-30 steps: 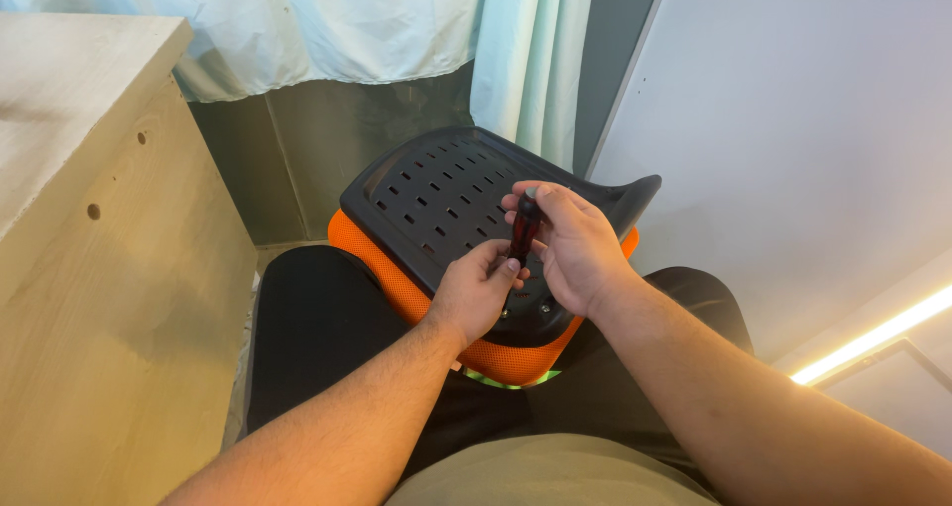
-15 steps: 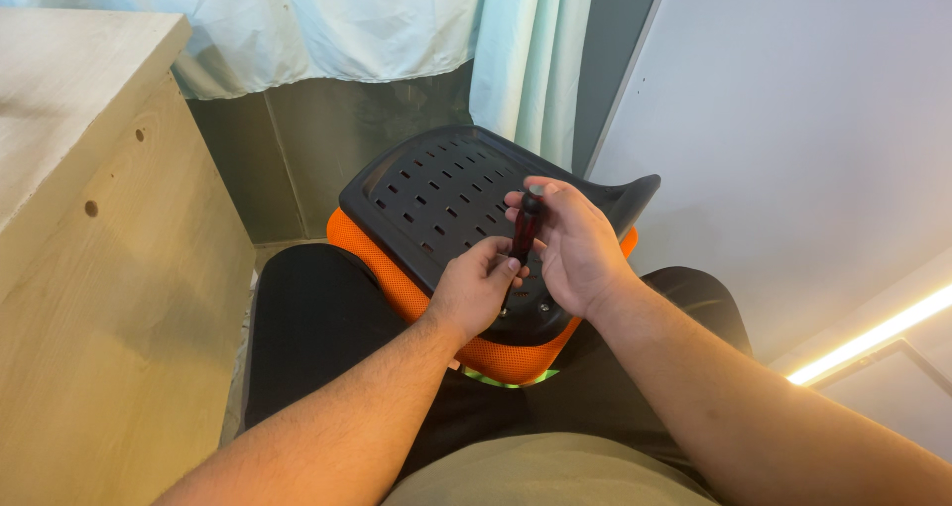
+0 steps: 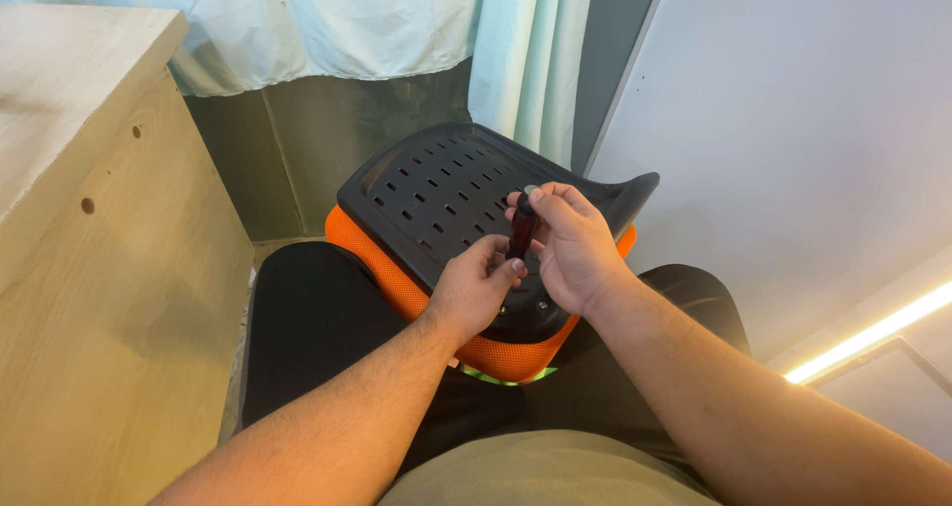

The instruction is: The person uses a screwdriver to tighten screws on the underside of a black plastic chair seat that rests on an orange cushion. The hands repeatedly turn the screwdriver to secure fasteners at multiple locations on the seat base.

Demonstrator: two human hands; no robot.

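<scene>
Pale curtains and a white wall are seen behind a black perforated plastic chair back (image 3: 436, 194) resting on the lap. A dark red-handled screwdriver (image 3: 520, 230) is held upright in the closed right hand (image 3: 570, 253), while its lower tip is pinched by the left hand (image 3: 476, 293) at the panel's near edge.

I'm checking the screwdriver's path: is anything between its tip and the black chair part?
Nothing visible is. The right hand holds the dark red screwdriver upright over the black slotted chair part. The left hand touches its lower end, hiding the tip.
</scene>
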